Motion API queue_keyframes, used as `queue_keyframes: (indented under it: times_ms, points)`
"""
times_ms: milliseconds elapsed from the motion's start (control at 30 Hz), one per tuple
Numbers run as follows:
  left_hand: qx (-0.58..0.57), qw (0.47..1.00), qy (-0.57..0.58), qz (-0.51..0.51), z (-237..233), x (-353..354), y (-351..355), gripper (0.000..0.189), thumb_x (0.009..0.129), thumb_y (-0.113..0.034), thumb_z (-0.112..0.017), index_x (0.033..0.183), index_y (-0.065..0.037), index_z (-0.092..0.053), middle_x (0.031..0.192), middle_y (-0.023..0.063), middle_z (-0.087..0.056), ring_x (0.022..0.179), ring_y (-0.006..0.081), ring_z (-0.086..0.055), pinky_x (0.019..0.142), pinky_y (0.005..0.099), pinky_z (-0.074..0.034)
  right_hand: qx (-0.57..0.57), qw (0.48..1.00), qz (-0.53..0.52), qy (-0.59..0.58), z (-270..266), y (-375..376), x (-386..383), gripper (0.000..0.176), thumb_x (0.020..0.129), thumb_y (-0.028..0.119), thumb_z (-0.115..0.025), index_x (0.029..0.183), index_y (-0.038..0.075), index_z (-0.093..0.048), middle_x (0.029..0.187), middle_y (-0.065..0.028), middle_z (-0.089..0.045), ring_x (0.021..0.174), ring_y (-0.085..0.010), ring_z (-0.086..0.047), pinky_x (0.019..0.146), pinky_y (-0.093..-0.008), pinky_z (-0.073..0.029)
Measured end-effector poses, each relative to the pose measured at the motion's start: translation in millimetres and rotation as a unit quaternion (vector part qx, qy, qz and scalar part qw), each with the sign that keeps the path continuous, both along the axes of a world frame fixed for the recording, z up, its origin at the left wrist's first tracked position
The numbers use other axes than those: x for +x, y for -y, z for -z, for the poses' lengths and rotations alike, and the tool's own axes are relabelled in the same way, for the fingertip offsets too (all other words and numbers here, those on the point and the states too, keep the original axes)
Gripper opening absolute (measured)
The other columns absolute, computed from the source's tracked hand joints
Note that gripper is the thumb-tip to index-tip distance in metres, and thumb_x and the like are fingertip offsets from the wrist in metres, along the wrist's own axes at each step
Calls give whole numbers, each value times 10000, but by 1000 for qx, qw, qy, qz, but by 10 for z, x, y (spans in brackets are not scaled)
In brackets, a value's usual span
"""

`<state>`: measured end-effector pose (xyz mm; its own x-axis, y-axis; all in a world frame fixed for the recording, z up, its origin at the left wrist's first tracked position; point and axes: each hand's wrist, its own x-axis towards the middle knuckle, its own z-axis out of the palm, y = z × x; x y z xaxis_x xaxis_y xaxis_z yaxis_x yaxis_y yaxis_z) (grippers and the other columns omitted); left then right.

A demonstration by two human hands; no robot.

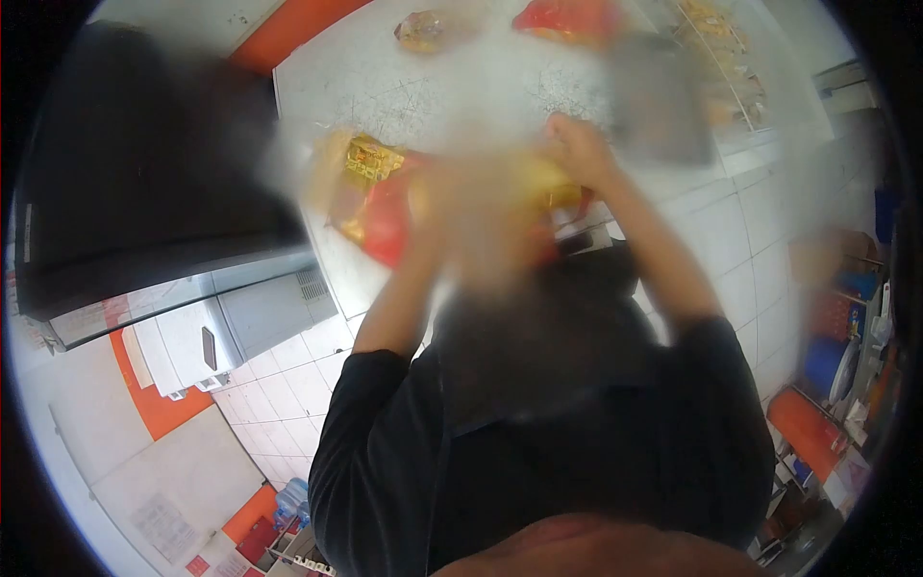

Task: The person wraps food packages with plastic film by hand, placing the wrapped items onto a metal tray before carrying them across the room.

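A shiny red and yellow plastic bag lies at the near edge of the white table, in front of my body. A gold printed packet shows at its left end. My right hand is closed in a fist at the bag's right end, with yellow plastic against its lower side. My left hand reaches over the bag's middle. A pale smear across the view hides its fingers, so its grip cannot be made out. The bag's centre is blurred too.
On the white table, a clear bag with brownish contents and a red bag lie farther back. A wire rack with packets stands at the back right. A large black object fills the left side.
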<state>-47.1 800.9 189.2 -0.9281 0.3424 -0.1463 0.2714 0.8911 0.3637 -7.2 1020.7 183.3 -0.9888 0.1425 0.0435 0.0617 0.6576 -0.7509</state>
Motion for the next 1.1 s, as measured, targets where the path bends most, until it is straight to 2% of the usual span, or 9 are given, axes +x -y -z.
queue_keyframes:
  times_ms: [67, 233, 400, 533, 600, 733, 833, 900, 1100]
  points:
    - [92, 994, -36, 38, -9, -176, 100, 175, 911, -186, -488, 901, -21, -547, 855, 196, -637, 824, 364, -609, 697, 429, -474, 59, 989, -132, -41, -29, -51, -2, 269, 810, 329, -652, 811, 63, -612, 798, -164, -631, 802, -370, -597, 705, -438, -458]
    - [268, 957, 74, 88, -43, -328, 412, 194, 879, -201, -516, 937, -38, -602, 878, 207, -642, 838, 384, -610, 727, 414, -483, 13, 994, -77, -80, 43, -74, 7, 217, 787, 279, -683, 790, 66, -642, 796, -146, -645, 781, -348, -605, 708, -422, -464]
    - [44, 980, -149, 123, -369, -44, 467, 164, 808, -116, -555, 925, -20, -616, 890, 200, -645, 804, 364, -608, 723, 395, -481, -57, 994, -12, -94, 93, -10, 122, 205, 804, 262, -684, 804, 60, -649, 765, -145, -646, 722, -333, -604, 656, -389, -466]
    - [-37, 984, -142, 100, -84, -5, 677, 180, 841, -120, -522, 933, -16, -636, 857, 194, -638, 803, 364, -603, 708, 389, -477, -137, 984, 29, -112, 225, -17, 103, 214, 824, 251, -680, 796, 43, -638, 699, -123, -621, 618, -239, -576, 600, -331, -450]
    - [188, 977, -88, 39, -198, 63, 677, 182, 880, -129, -505, 915, -10, -638, 746, 158, -604, 738, 337, -599, 673, 390, -461, -165, 980, 34, -109, 269, -2, 89, 213, 827, 238, -683, 785, 35, -632, 674, -108, -611, 599, -190, -566, 591, -308, -446]
    - [287, 944, -161, 9, 89, -95, 754, 249, 960, -255, -462, 926, -54, -606, 803, 67, -652, 692, 186, -630, 652, 346, -509, -204, 973, 40, -98, 60, 66, 86, 189, 826, 192, -696, 767, 27, -625, 651, -34, -592, 616, -87, -533, 581, -254, -426]
    - [469, 868, 74, -148, -690, 81, 597, 195, 966, -166, -476, 887, -32, -592, 775, 38, -630, 670, 116, -574, 617, 271, -467, -215, 968, 12, -128, -450, 59, 241, 165, 817, 173, -710, 760, 41, -630, 650, 0, -591, 620, -62, -531, 572, -238, -420]
    - [521, 843, 92, -99, -867, 157, 780, 162, 914, -136, -557, 834, -19, -637, 728, -8, -589, 636, 46, -488, 557, 186, -361, -221, 963, -13, -154, -776, 59, 504, 153, 810, 167, -719, 757, 52, -634, 648, 13, -591, 616, -57, -531, 564, -238, -420]
    - [391, 900, 160, 107, -713, 735, 1514, 300, 947, -245, -557, 721, -47, -561, 610, -35, -460, 525, 53, -377, 481, 227, -318, -157, 948, -260, 99, -957, -160, 1363, 147, 833, 165, -684, 778, 39, -634, 751, -67, -619, 698, -123, -575, 641, -253, -442]
